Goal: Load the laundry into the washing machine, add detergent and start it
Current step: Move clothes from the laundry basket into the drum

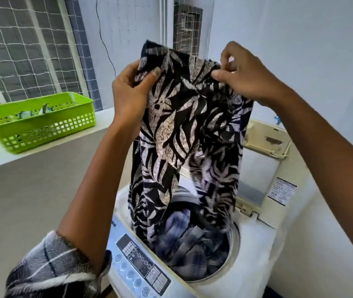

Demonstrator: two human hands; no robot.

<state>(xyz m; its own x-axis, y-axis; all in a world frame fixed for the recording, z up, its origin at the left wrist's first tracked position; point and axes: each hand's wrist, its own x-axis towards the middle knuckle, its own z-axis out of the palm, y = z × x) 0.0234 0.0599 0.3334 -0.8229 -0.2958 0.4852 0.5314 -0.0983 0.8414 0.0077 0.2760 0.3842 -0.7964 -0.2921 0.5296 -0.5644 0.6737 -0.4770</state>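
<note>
A black-and-white leaf-print garment hangs in the air above the open drum of a white top-loading washing machine. My left hand grips its upper left edge, thumb on the front of the cloth. My right hand pinches its upper right edge. The garment's lower end dangles into the drum, where blue checked clothes lie in a heap. The control panel faces me at the front, and the lid stands raised at the back.
A green perforated plastic basket with a few small items sits on a ledge to the left, in front of a netted window. A grey counter surface runs beside the machine. White walls close in on the right and behind.
</note>
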